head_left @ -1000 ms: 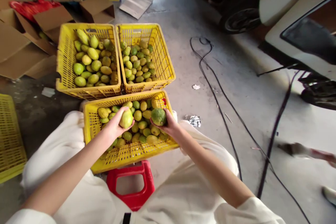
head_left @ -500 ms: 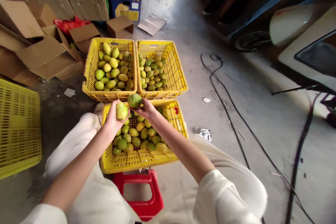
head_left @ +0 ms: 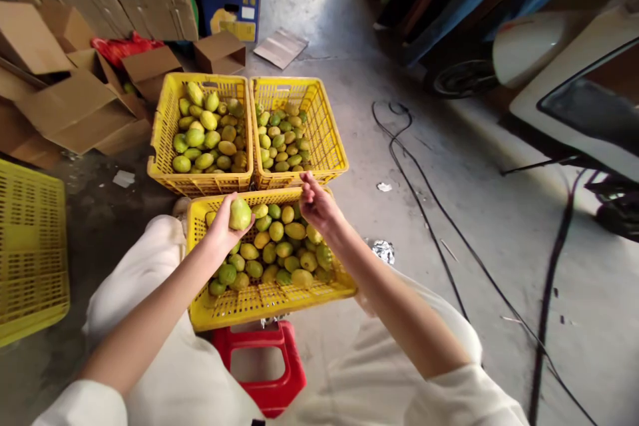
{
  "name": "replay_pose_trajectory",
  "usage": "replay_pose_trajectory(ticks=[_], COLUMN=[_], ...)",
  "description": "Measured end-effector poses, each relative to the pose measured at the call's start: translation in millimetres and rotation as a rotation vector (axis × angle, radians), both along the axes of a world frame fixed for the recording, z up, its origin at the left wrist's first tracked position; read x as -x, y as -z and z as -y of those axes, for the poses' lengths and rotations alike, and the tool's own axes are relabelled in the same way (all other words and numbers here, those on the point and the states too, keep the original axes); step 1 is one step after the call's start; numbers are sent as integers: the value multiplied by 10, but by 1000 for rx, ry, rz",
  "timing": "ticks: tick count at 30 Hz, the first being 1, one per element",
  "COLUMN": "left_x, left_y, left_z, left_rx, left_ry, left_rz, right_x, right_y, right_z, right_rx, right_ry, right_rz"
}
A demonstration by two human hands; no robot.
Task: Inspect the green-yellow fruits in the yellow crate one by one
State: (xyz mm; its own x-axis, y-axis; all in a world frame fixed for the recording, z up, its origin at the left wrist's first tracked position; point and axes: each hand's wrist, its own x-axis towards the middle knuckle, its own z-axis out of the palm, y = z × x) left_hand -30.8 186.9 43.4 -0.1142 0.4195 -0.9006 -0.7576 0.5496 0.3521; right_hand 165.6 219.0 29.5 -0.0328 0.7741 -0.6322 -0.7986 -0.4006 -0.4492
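Green fruit (head_left: 240, 214) rests (cupped) in the left hand (head_left: 223, 225).

No legible text, 1 white label (head_left: 248, 12) on the blue box (head_left: 233, 18) too small to read

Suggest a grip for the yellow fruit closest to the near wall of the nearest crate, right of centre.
Probably from above with the empty right hand, clasping the yellow fruit across its middle: its top is uncovered, its longer axis runs roughly left to right, and no fruit crowds its near side.
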Motion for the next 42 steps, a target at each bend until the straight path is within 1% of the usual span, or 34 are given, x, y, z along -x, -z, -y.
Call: replay_pose_trajectory(ticks=[2,5,7,8,10,11,12,14,16,18,20,22,24,25,26,28,30,31,32,33,35,38,42], left_x=[-128,-362,-540,-631,-801,-872,-928,-979,-951,-877,-808,-786,-817,-845,-875,-919,-915,-889,-849,-798,-677,-532,-507], left_y=[84,239,307,314,268,216,151,-3,-150,-254,-290,-247,-119,-22,96,390,734,910,1080,1240,1514,1824,2154], left_z=[9,-12,-91,-155,-324,-419,-514,-676,-772,-796,-769,-727,-694,-685,-681,-686,-692,-688,-677,-658,-592,-454,-332], left_rx=[3,58,112,125,91,46,-42,-272,-457,-644,-765,-792,-763,-747,-733,-711,-658,-621,-583,-537,-449,-371,-340], left_ry=[65,178,219,227,233,224,187,168,208,271,347,416,483,525,571,699,904,1042,1207,1360,1400,1384,1386], left_rz=[32,76,70,60,56,59,74,173,234,256,236,182,118,90,58,-27,-168,-298,-483,-713,-920,-1170,-1298], right_x=[-376,-822,-989,-1033,-1067,-1068,-1066,-1070,-1091,-1126,-1163,-1200,-1240,-1263,-1289,-1350,-1417,-1450,-1480,-1505,-1537,-1538,-1491], right_y=[8,7,-1,-7,-20,-27,-33,-39,-38,-34,-31,-36,-49,-59,-69,-90,-109,-116,-121,-125,-126,-125,-151], right_z=[261,615,761,800,815,799,777,730,706,708,725,747,765,772,778,787,797,803,812,822,847,888,911], right_rx=[34,252,356,382,365,319,265,195,189,193,178,163,158,153,147,140,146,152,158,162,178,235,292], right_ry=[-21,87,195,247,315,321,310,281,274,280,280,275,282,291,300,317,328,331,333,335,340,345,287], right_rz=[23,17,7,5,-7,-27,-55,-91,-97,-94,-99,-108,-115,-119,-123,-127,-121,-116,-110,-104,-91,-59,-12])
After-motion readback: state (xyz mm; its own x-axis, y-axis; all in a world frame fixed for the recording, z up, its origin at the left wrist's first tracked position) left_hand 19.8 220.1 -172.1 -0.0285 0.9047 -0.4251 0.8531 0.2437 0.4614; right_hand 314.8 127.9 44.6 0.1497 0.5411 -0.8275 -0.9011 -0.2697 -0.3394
